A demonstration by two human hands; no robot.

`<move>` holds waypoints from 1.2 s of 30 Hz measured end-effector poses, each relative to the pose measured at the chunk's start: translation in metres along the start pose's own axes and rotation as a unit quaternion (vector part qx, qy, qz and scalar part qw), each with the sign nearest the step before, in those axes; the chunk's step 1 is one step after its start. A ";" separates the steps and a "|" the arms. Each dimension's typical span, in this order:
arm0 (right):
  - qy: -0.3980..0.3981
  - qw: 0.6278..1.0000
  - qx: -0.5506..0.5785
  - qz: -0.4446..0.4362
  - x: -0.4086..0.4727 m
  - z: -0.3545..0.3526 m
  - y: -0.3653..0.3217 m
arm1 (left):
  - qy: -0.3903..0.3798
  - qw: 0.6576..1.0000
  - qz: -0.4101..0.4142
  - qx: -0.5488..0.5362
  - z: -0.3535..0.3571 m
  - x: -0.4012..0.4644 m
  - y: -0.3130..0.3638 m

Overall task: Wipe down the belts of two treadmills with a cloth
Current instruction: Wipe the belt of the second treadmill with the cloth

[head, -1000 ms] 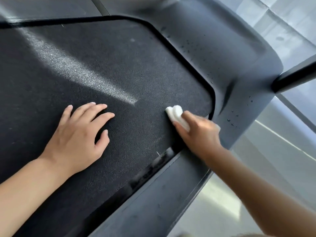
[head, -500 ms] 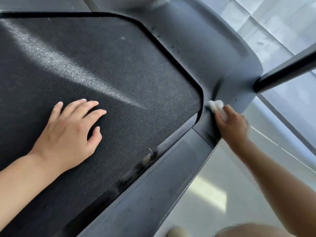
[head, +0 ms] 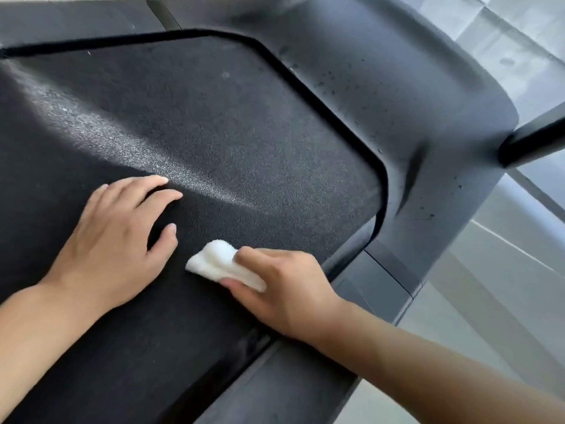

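Right hand (head: 287, 289) now back on the belt (head: 244, 133) at about five o'clock, off the grey frame corner (head: 428, 148) touched half a second ago, fingers and thumb pinching the folded white cloth (head: 220, 264) against the belt. Left hand (head: 119, 237) as before: flat, fingers spread, just beside the cloth at nine o'clock.

Rough matt black belt (head: 244, 142), fluffy white cloth (head: 220, 263), matt speckled plastic frame (head: 412, 96)

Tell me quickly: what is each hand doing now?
Left hand: open, resting flat on the belt.
Right hand: closed on the white cloth.
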State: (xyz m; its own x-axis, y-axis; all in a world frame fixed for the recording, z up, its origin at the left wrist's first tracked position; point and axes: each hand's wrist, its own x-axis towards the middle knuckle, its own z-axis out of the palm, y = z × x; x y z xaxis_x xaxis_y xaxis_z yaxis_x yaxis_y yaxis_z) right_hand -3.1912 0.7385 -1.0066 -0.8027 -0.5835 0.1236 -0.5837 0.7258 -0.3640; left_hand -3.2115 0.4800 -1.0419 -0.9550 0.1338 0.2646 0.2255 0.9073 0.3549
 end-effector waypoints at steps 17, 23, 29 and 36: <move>0.170 0.953 -0.078 0.239 0.334 -0.017 0.164 | 0.068 0.985 -0.148 0.063 -0.017 0.050 -0.086; 0.116 0.980 -0.053 0.154 0.419 0.028 0.061 | 0.057 0.981 -0.169 0.070 -0.018 0.051 -0.087; -0.019 0.993 0.005 -0.117 0.387 0.079 -0.075 | 0.047 0.982 -0.171 0.068 -0.022 0.050 -0.088; 0.066 0.990 -0.098 0.083 0.423 0.027 0.075 | 0.059 0.980 -0.177 0.063 -0.019 0.051 -0.090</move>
State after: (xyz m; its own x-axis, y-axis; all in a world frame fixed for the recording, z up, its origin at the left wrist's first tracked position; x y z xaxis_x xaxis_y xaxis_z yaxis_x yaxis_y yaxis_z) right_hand -3.5716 0.5365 -1.0063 -0.8912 -0.4070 0.2005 -0.4444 0.8722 -0.2047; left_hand -3.2766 0.3981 -1.0435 -0.9386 -0.2391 0.2485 -0.1492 0.9313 0.3324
